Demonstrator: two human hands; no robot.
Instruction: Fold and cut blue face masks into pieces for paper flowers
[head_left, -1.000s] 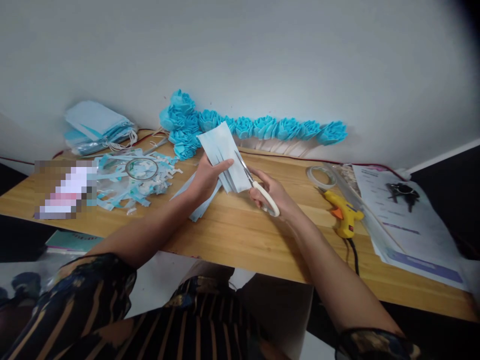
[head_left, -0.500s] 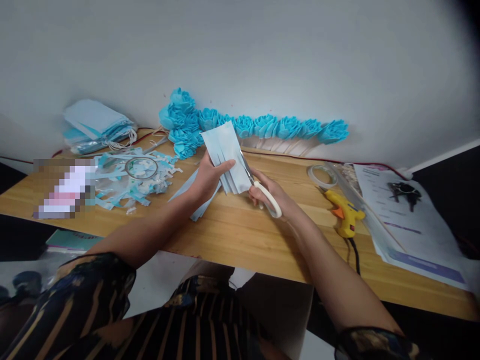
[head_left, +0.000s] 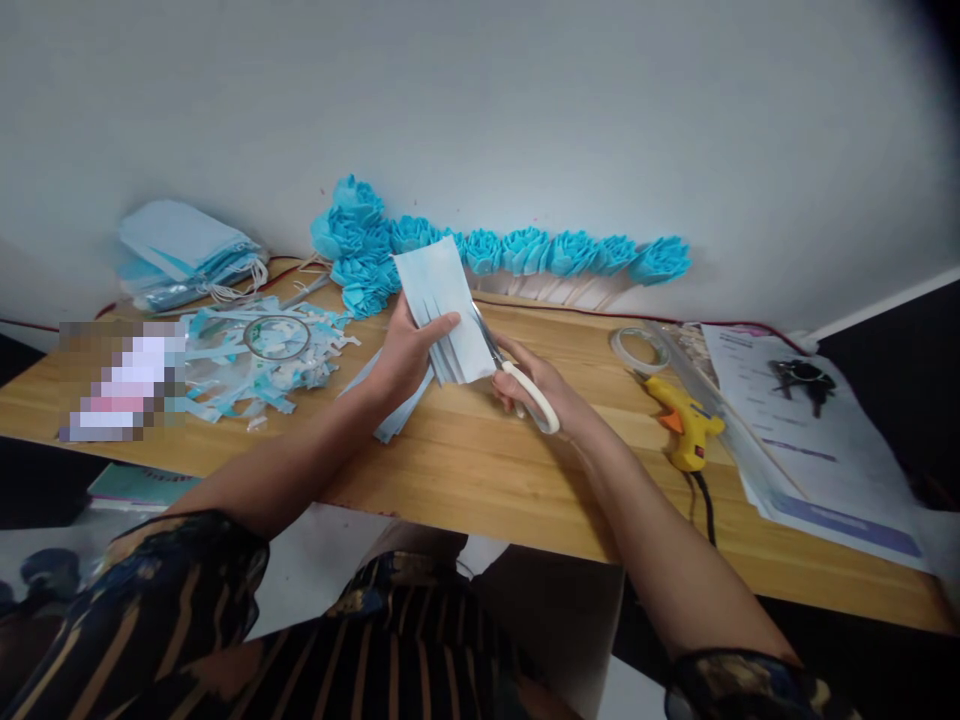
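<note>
My left hand (head_left: 405, 352) pinches a light blue sheet (head_left: 442, 300), thumb on its front, and holds it upright above the wooden table (head_left: 480, 470). The sheet's lower edge is slit into strips. My right hand (head_left: 544, 392) grips white-handled scissors (head_left: 517, 375), whose blades reach up along the sheet's right edge. More pale blue pieces (head_left: 394, 410) lie flat on the table under my left hand.
A row of blue paper flowers (head_left: 517, 250) lines the wall. Stacked face masks (head_left: 184, 250) and a heap of blue scraps (head_left: 262, 355) with a ring lie left. Tape roll (head_left: 637, 350), yellow glue gun (head_left: 686, 425), papers (head_left: 810, 430) with keys lie right.
Both hands and the sheet have shifted slightly left and up together. The scissors stay at the sheet's right edge.
</note>
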